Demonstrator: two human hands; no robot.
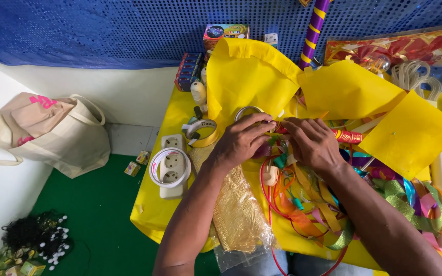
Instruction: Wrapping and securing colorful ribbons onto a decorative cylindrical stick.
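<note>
Two hands work at one tangle of coloured ribbons (308, 204) on the yellow table (152, 204). The left hand (241, 140) and right hand (310, 143) pinch ribbon strands together. Left of the ribbons lie two tape rolls (203, 134) and one power strip (172, 174).

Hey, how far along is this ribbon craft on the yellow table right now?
Early, by the look of it. Done: nothing finished shows. In hand: the left hand and right hand pinch something small at the tangled pile of coloured ribbons. Left: yellow paper sheets lie loose, gold mesh fabric and the yellow tape roll untouched.
</note>
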